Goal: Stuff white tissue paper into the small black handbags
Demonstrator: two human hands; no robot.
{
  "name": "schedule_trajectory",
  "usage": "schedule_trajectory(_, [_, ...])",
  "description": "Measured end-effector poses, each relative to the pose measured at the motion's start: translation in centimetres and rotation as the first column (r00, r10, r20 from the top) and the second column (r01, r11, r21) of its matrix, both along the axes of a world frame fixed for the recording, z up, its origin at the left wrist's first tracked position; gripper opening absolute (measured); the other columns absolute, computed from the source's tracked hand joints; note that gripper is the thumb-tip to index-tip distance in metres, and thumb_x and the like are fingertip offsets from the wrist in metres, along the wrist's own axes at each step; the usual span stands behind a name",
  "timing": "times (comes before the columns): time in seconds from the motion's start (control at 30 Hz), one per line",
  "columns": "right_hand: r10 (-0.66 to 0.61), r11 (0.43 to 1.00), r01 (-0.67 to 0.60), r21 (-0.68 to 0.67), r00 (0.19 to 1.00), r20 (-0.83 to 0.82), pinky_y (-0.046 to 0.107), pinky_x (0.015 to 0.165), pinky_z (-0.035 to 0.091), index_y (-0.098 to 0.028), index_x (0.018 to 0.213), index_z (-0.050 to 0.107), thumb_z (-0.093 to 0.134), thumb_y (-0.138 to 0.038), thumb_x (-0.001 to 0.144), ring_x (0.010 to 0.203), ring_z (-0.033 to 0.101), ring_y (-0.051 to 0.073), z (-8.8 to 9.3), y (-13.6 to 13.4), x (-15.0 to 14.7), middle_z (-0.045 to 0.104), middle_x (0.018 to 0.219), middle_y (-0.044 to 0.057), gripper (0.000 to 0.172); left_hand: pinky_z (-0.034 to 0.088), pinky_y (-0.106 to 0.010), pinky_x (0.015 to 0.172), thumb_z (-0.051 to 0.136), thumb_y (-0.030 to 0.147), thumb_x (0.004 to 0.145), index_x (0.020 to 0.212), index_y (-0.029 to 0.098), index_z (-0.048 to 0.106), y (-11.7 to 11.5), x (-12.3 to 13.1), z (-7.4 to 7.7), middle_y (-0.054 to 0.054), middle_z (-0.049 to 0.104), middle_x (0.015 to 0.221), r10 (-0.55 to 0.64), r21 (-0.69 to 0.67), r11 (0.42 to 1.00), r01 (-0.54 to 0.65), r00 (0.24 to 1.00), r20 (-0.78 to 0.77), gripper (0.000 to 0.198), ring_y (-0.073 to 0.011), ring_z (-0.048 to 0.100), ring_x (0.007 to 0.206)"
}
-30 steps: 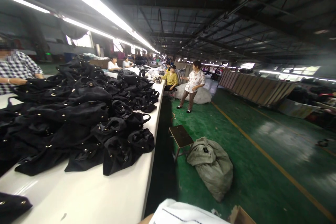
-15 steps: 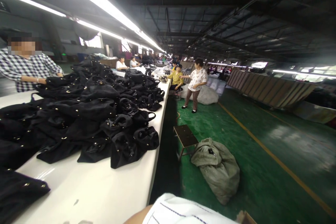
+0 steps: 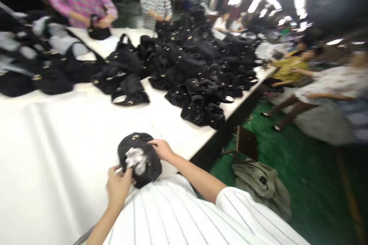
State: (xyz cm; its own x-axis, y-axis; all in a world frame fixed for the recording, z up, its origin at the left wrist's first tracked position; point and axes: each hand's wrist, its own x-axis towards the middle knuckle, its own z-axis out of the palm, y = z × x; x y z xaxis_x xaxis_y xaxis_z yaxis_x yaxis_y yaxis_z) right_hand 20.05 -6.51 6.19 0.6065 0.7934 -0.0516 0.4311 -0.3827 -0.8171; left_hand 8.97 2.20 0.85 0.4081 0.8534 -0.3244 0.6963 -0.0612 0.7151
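A black fabric bag (image 3: 154, 167) with gold-coloured metal fittings stands at the near edge of the white table, close against my body. Its mouth faces up, and crumpled whitish material (image 3: 137, 160), paper or plastic, shows inside. My left hand (image 3: 118, 183) grips the near left side of the bag, thumb and fingers closed on the rim. At the far right side, my right hand (image 3: 163, 150) pinches the edge of the opening. Beyond them lies a big heap of similar black bags (image 3: 198, 61), and a few separate bags (image 3: 130, 88) sit left of it.
The white table (image 3: 86, 134) ends at right above a green floor (image 3: 310, 176). A small dark stool (image 3: 247, 143) and a grey-green sack (image 3: 264, 187) stand there. Across the table, a person in pink plaid (image 3: 83, 0) handles a black bag; another wears checks (image 3: 156, 2).
My view has turned left and down, bringing both hands and the bag into sight. More of the table's left side and a second person across it now show.
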Motion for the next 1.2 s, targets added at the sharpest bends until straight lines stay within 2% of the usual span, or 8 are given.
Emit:
schedule_trajectory(0.1, [0.113,0.993,-0.112,0.034,0.993,-0.028,0.035,0.09,0.046,-0.02,0.093,0.068,0.052,-0.016,0.088,0.098,0.059,0.019,-3.7,0.6,0.3,0.067,0.1,0.005,0.017,0.05,-0.03,0.055,0.06,0.041,0.08,0.116,0.015,0.043,0.9,-5.0,-0.9,0.003,0.061,0.061,0.131,-0.166,0.978,-0.128,0.991,0.003,0.047,-0.0194,0.062,0.052])
schedule_trajectory(0.2, [0.181,0.979,-0.185,0.087,0.982,0.048,0.032,0.09,0.045,-0.02,0.093,0.069,0.054,-0.011,0.083,0.099,0.058,0.018,-5.3,1.0,0.3,0.067,0.102,0.005,0.02,0.047,-0.031,0.055,0.056,0.044,0.079,0.112,0.018,0.043,1.4,-6.2,-0.8,0.002,0.061,0.062,0.086,-0.108,0.99,-0.091,0.995,-0.045,0.044,-0.0222,0.063,0.054])
schedule_trajectory(0.3, [0.3,0.946,-0.306,0.107,0.951,0.068,0.029,0.091,0.044,-0.022,0.104,0.067,0.056,-0.016,0.085,0.102,0.058,0.017,-5.2,1.6,0.3,0.065,0.11,0.004,0.022,0.045,-0.033,0.061,0.053,0.046,0.081,0.114,0.019,0.044,1.8,-6.3,-0.2,-0.002,0.064,0.073,0.008,0.114,0.993,0.02,0.97,-0.241,0.043,-0.0259,0.065,0.068])
schedule_trajectory(0.43, [0.451,0.872,-0.459,0.168,0.888,0.089,0.029,0.097,0.041,-0.019,0.112,0.065,0.066,-0.031,0.083,0.111,0.056,0.018,-4.4,3.4,0.0,0.062,0.121,0.007,0.031,0.044,-0.032,0.065,0.047,0.039,0.085,0.12,0.02,0.042,3.3,-6.3,0.4,-0.011,0.06,0.102,-0.012,0.402,0.9,0.169,0.931,-0.365,0.04,-0.0275,0.062,0.09])
schedule_trajectory(0.53, [0.524,0.823,-0.544,0.165,0.838,0.152,0.031,0.1,0.039,-0.019,0.109,0.065,0.069,-0.03,0.081,0.112,0.054,0.019,-3.8,4.7,-0.8,0.06,0.123,0.007,0.031,0.043,-0.031,0.064,0.048,0.032,0.083,0.101,0.019,0.046,5.1,-6.1,0.5,-0.011,0.056,0.099,-0.084,0.402,0.874,0.272,0.9,-0.427,0.023,-0.0259,0.059,0.087])
schedule_trajectory(0.67, [0.593,0.782,-0.619,0.069,0.775,0.218,0.031,0.092,0.043,-0.018,0.097,0.064,0.071,-0.024,0.079,0.102,0.052,0.019,-3.2,6.0,-1.9,0.061,0.115,0.006,0.021,0.04,-0.028,0.063,0.05,0.025,0.078,0.081,0.023,0.038,6.4,-6.0,0.4,-0.001,0.052,0.076,-0.146,0.336,0.905,0.26,0.933,-0.329,0.012,-0.0202,0.055,0.073])
schedule_trajectory(0.93, [0.611,0.789,-0.527,-0.315,0.723,0.322,0.034,0.083,0.047,-0.012,0.098,0.063,0.065,-0.021,0.078,0.098,0.053,0.026,-3.8,10.2,-3.8,0.063,0.101,0.014,0.022,0.038,-0.026,0.064,0.045,0.02,0.078,0.076,0.022,0.039,6.1,-6.3,-0.9,0.003,0.05,0.071,-0.116,0.345,0.928,0.136,0.99,-0.079,0.007,-0.0148,0.049,0.064])
schedule_trajectory(1.2, [0.499,0.866,-0.485,-0.124,0.855,0.14,0.03,0.07,0.049,-0.015,0.086,0.064,0.054,-0.012,0.078,0.073,0.06,0.02,-5.9,7.4,-0.1,0.067,0.078,0.006,0.013,0.043,-0.027,0.077,0.058,0.009,0.065,0.084,0.019,0.059,6.6,-6.3,-2.2,-0.001,0.054,0.084,0.019,0.21,0.978,-0.01,0.999,-0.041,0.022,-0.0156,0.053,0.08])
